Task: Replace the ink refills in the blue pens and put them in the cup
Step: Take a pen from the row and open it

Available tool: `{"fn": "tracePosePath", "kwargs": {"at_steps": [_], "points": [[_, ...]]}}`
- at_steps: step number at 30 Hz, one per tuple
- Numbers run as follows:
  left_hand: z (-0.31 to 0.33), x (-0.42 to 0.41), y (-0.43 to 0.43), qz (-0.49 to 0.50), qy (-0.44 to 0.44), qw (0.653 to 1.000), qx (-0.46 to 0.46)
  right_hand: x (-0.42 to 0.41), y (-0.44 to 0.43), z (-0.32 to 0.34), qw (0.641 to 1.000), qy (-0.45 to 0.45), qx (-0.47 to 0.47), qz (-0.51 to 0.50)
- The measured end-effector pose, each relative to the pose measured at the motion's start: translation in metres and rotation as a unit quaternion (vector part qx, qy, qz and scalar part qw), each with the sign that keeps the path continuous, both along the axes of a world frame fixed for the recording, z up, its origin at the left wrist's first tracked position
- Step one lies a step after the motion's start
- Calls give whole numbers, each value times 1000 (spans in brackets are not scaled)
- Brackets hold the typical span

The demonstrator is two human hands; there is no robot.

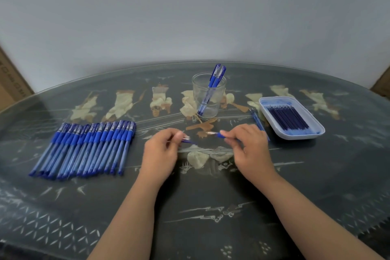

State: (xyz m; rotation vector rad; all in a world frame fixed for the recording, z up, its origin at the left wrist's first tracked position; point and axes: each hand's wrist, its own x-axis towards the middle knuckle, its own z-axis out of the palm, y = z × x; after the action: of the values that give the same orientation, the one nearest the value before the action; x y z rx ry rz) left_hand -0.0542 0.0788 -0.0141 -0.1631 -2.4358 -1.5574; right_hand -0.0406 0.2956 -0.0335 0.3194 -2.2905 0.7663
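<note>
Gripping a blue pen (219, 134), the right hand (251, 145) faced the left hand (162, 152), pinched on its cap (186, 139), above the surface (211, 207).

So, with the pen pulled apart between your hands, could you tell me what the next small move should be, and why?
Probably bring the left hand, pinching what looks like the clear cap, back to the pen in the right hand and close it; its tip is bare, and both pens in the glass cup are capped.
</note>
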Motion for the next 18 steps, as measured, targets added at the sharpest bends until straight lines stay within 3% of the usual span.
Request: {"fn": "tracePosePath", "kwargs": {"at_steps": [5, 8, 13, 18], "points": [[-1, 1, 5, -11, 35, 999, -10, 1, -6, -2, 999, -10, 40, 15], [-4, 0, 4, -22, 84, 993, -78, 1, -3, -1, 999, -23, 34, 7], [-11, -3, 5, -38, 52, 985, -162, 1, -3, -2, 999, -35, 35, 6], [-11, -2, 6, -49, 49, 985, -160, 2, -4, -2, 997, -51, 46, 21]]}}
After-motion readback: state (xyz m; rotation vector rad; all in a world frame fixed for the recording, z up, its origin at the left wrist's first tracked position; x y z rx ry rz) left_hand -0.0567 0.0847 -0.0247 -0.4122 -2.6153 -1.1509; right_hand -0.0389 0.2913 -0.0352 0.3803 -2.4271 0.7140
